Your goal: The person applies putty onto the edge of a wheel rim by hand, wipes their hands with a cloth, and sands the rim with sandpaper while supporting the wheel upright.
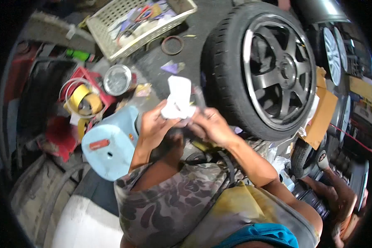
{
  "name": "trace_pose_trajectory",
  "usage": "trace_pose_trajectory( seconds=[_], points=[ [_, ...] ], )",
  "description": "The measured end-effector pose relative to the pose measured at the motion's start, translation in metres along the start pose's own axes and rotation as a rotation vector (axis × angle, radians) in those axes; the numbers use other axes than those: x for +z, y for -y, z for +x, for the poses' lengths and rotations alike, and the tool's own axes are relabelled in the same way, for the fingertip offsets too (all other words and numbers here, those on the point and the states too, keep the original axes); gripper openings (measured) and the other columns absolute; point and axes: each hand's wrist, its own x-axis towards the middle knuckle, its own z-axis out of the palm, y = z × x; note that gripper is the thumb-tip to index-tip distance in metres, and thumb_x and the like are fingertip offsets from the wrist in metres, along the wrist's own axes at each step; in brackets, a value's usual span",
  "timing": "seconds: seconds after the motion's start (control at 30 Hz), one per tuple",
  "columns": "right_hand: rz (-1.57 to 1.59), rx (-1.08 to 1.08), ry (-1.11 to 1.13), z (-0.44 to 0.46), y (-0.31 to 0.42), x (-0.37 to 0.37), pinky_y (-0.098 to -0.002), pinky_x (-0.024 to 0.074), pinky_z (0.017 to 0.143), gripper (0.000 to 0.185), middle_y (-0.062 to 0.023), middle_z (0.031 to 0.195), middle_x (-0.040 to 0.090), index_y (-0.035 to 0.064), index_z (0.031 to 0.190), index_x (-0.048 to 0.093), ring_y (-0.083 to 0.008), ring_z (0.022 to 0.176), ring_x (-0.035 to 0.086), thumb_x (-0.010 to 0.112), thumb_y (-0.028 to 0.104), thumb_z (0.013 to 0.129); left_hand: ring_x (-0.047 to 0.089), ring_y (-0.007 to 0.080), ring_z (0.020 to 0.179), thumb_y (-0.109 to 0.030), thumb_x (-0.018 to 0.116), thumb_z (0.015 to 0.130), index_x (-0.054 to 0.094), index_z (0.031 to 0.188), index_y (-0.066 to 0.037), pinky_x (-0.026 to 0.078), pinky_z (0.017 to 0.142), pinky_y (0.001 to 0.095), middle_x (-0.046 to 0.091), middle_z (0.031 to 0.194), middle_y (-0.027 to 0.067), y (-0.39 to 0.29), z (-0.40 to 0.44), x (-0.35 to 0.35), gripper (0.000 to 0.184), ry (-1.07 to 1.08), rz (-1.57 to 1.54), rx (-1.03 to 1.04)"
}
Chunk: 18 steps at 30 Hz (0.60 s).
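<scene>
A crumpled white paper or cloth [180, 97] is held up between both hands, above the lap. My left hand [153, 124] has its fingers closed on the lower left edge of it. On the other side my right hand [211, 125] is pinched at its lower right edge, slightly blurred; a thin see-through piece seems to hang there too. Just right of the hands a tire on a dark spoked wheel [286, 72] stands upright.
A cream basket [142, 39] with scraps lies at the top. At the left are a metal can [118, 79], yellow tape rolls [84, 101] and a light blue stool [109, 142] bearing a red object. Another person's limbs [339, 190] show at the lower right.
</scene>
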Motion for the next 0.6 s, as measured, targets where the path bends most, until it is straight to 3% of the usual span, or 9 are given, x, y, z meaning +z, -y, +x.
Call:
trace_pose_trajectory(
  seconds=[0.07, 0.2, 0.27, 0.3, 0.4, 0.47, 0.53, 0.57, 0.6],
  points=[
    [0.103, -0.038, 0.115, -0.003, -0.011, 0.004, -0.022, 0.0302, 0.048, 0.021, 0.0067, 0.073, 0.058, 0.0075, 0.111, 0.073, -0.0011, 0.053, 0.04, 0.061, 0.025, 0.107, 0.072, 0.0167, 0.094, 0.011, 0.072, 0.087, 0.07, 0.109, 0.007, 0.059, 0.076, 0.0282, 0.07, 0.1, 0.009, 0.001, -0.001, -0.003, 0.022, -0.004, 0.331, 0.245],
    [0.139, 0.055, 0.17, -0.006, -0.012, -0.008, -0.0225, 0.033, 0.048, 0.018, 0.0063, 0.076, 0.06, 0.009, 0.116, 0.071, -0.0013, 0.056, 0.046, 0.057, 0.009, 0.105, 0.072, 0.0177, 0.085, 0.008, 0.076, 0.083, 0.07, 0.097, 0.009, 0.056, 0.074, 0.0276, 0.07, 0.094, 0.0097, -0.019, -0.013, 0.004, 0.015, 0.03, 0.389, 0.116],
    [0.003, 0.057, 0.123, -0.002, -0.013, -0.005, -0.0226, 0.032, 0.047, 0.022, 0.0075, 0.075, 0.06, 0.0094, 0.117, 0.071, -0.0015, 0.055, 0.047, 0.058, 0.001, 0.101, 0.068, 0.018, 0.073, 0.009, 0.077, 0.079, 0.067, 0.087, 0.008, 0.052, 0.064, 0.0279, 0.065, 0.08, 0.0097, -0.02, -0.014, 0.003, 0.013, -0.037, 0.624, 0.365],
    [0.06, 0.09, 0.148, 0.002, -0.015, -0.007, -0.0223, 0.0363, 0.053, 0.018, 0.0067, 0.081, 0.062, 0.0092, 0.115, 0.071, -0.0023, 0.061, 0.051, 0.065, 0.003, 0.099, 0.064, 0.0191, 0.064, 0.005, 0.084, 0.073, 0.068, 0.089, 0.007, 0.048, 0.058, 0.0295, 0.064, 0.077, 0.0109, -0.015, -0.014, -0.003, 0.023, -0.05, 0.663, 0.365],
    [0.371, -0.023, 0.044, 0.012, -0.026, 0.016, -0.0227, 0.0409, 0.061, 0.015, 0.0046, 0.089, 0.065, 0.0083, 0.113, 0.071, -0.0036, 0.072, 0.055, 0.071, 0.008, 0.098, 0.067, 0.0194, 0.069, 0.009, 0.079, 0.076, 0.068, 0.088, 0.008, 0.051, 0.061, 0.031, 0.065, 0.079, 0.011, -0.01, -0.015, -0.008, 0.016, -0.101, 0.596, 0.286],
    [0.365, -0.011, 0.024, 0.014, -0.026, 0.015, -0.0234, 0.0436, 0.07, 0.016, 0.0028, 0.096, 0.066, 0.0091, 0.114, 0.07, -0.0053, 0.081, 0.057, 0.072, 0.015, 0.099, 0.065, 0.0206, 0.071, 0.006, 0.082, 0.075, 0.069, 0.095, 0.006, 0.05, 0.065, 0.0302, 0.066, 0.081, 0.0119, -0.007, -0.014, -0.007, 0.024, -0.135, 0.52, 0.286],
    [0.523, 0.074, 0.194, 0.017, -0.015, 0.007, -0.0231, 0.0381, 0.059, 0.015, 0.0046, 0.083, 0.061, 0.0105, 0.115, 0.069, -0.0053, 0.066, 0.051, 0.067, 0.02, 0.103, 0.068, 0.0226, 0.081, 0.007, 0.074, 0.081, 0.071, 0.104, 0.005, 0.053, 0.073, 0.0315, 0.067, 0.09, 0.0132, -0.027, -0.007, 0.0, 0.024, -0.016, 0.246, 0.212],
    [0.565, 0.091, 0.257, 0.024, -0.02, -0.001, -0.0242, 0.0278, 0.05, 0.018, 0.0069, 0.069, 0.051, 0.0115, 0.114, 0.068, -0.0052, 0.053, 0.039, 0.061, 0.026, 0.107, 0.069, 0.0245, 0.089, 0.009, 0.068, 0.083, 0.072, 0.113, 0.002, 0.054, 0.079, 0.0326, 0.068, 0.096, 0.0135, -0.038, -0.002, -0.001, 0.031, 0.027, 0.533, 0.277],
    [0.562, 0.093, 0.255, 0.023, -0.016, 0.002, -0.0242, 0.0278, 0.05, 0.018, 0.0069, 0.069, 0.051, 0.0115, 0.114, 0.068, -0.0052, 0.053, 0.039, 0.061, 0.026, 0.107, 0.069, 0.0245, 0.089, 0.009, 0.068, 0.083, 0.072, 0.113, 0.002, 0.054, 0.079, 0.0326, 0.068, 0.096, 0.0135, -0.042, -0.001, -0.004, 0.031, 0.026, 0.53, 0.277]
  ],
)
